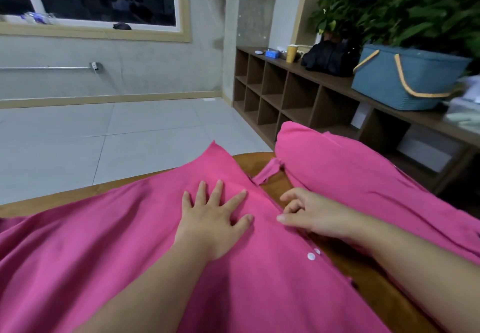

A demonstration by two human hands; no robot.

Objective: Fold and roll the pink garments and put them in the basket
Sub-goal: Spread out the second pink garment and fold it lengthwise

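Note:
A pink buttoned garment (109, 229) lies spread open over a brown wooden table (342, 267), its two front halves parted so wood shows between them. My left hand (215, 216) presses flat on the left half, fingers spread. My right hand (309, 213) rests at the button edge of that half, its thumb and curled fingers at the hem; whether it pinches the cloth I cannot tell. White buttons (311, 256) show below it. The right half (363, 177) drapes off to the right. A blue basket (405, 81) with yellow handles stands on the shelf unit at the right.
A low wooden cubby shelf (280, 94) runs along the right wall, carrying a black bag (330, 57), a yellow cup (292, 53), small items and green plants (389, 13). Grey tiled floor (104, 138) lies beyond the table. A window is at the upper left.

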